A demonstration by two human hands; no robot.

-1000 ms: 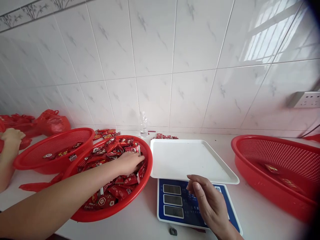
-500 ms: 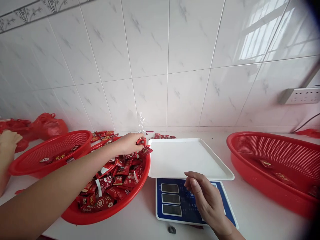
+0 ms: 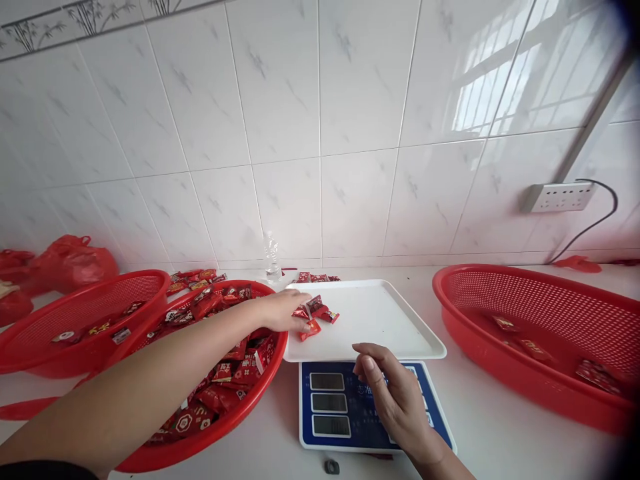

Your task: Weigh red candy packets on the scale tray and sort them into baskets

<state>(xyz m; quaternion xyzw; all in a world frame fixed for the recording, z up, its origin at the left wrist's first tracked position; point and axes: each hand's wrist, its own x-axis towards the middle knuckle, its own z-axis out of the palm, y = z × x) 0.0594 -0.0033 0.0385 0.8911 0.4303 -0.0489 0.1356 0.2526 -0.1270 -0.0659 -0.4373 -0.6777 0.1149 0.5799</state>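
At the left edge of the white weighing tray (image 3: pixel 380 320), my left hand (image 3: pixel 285 311) has its fingers apart around several small red wrapped candies (image 3: pixel 316 307), which are spreading onto the tray. My left forearm crosses a red basket (image 3: pixel 260 397) heaped with similar red packets (image 3: pixel 220 393). My right hand (image 3: pixel 395 400) hovers over the blue panel of the digital scale (image 3: pixel 327 381). Its fingers are loosely bent, with a gap between thumb and forefinger, and nothing shows in it.
On the right stands another red basket (image 3: pixel 500 360) holding a few packets. A third red basket (image 3: pixel 90 300) is at left, near red plastic bags (image 3: pixel 77 263). A clear bottle (image 3: pixel 271 257) stands by the tiled wall. A small dark object (image 3: pixel 331 466) lies before the scale.
My left hand has moved from above the heaped basket to the tray, loosening its grip, and the candies now lie there. My right hand stays over the scale. The view has turned slightly right.
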